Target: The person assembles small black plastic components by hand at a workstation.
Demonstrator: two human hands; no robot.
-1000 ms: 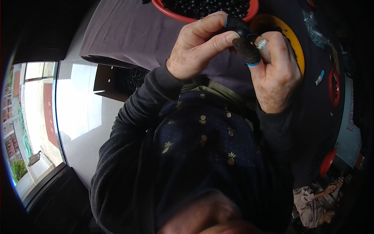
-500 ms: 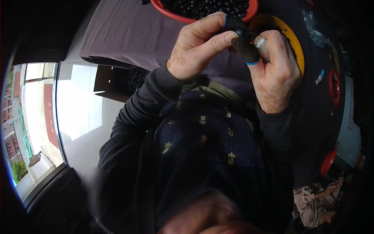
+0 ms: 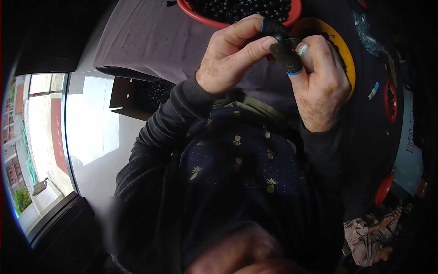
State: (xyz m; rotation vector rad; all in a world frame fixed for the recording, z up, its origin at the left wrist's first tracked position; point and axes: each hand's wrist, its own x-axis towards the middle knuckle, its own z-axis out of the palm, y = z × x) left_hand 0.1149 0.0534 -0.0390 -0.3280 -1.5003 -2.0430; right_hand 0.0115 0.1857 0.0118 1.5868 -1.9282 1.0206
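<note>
My left hand is closed in a pinch, its index finger covered by a black finger cot with a blue edge. Between thumb and index finger it grips a small black round piece, partly hidden. Close against it, my right hand is also closed; a black finger cot covers its thumb and a white wrap a fingertip. What the right fingers hold is too small and dark to make out. Just beyond the hands stands a red bowl full of small black round pieces.
A yellow bowl with dark contents sits behind my right hand on the purple-grey tablecloth. Clear plastic and red containers lie at the right. A cardboard box stands lower left; another person sits at lower right.
My right hand has shifted very slightly to the left and up. The left hand keeps its pinch on the black piece, almost unmoved.
</note>
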